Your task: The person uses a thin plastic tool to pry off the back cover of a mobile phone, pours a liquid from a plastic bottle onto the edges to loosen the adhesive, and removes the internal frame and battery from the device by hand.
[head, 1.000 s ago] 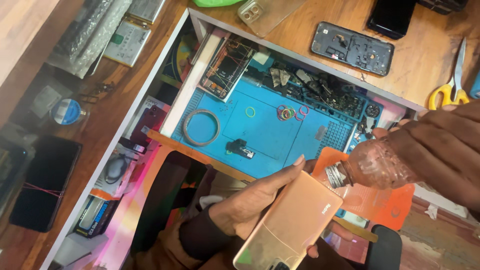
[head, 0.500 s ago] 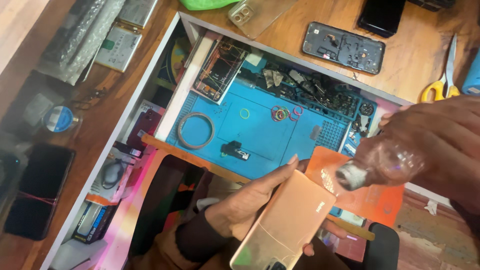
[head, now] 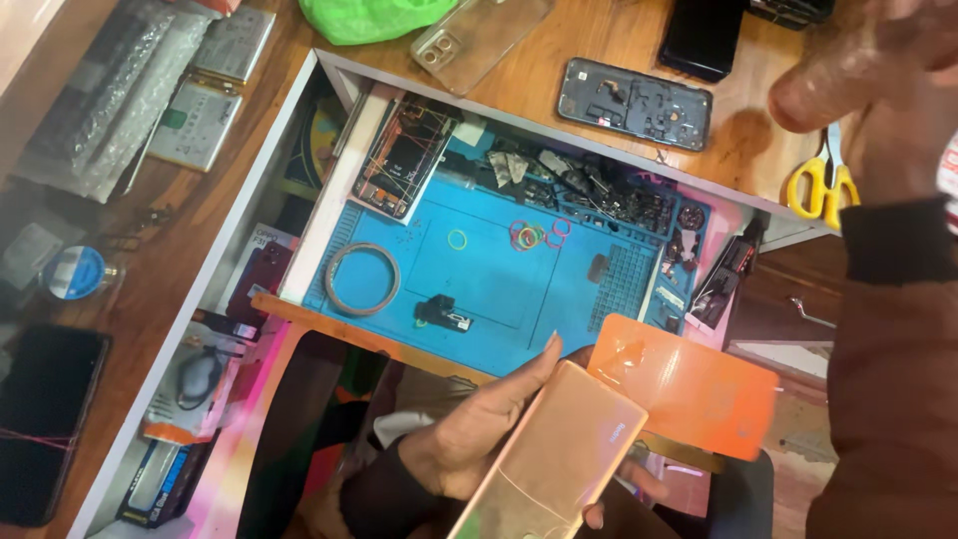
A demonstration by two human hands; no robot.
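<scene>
Partly cropped: right hand (head: 878, 70), blurred.

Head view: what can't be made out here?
- Right hand: blurred, too close to the lens, cut by the top edge; whether it holds anything cannot be told.
- Gold phone in the left hand: lower end cut off by the bottom edge.
- Orange back cover: near corner hidden behind the phone.
- Small parts on the blue mat: too small to identify.

Left hand (head: 479, 439) low and near, palm up, fingers curled in a grip; right hand (head: 878, 70) raised far right, blurred.
</scene>
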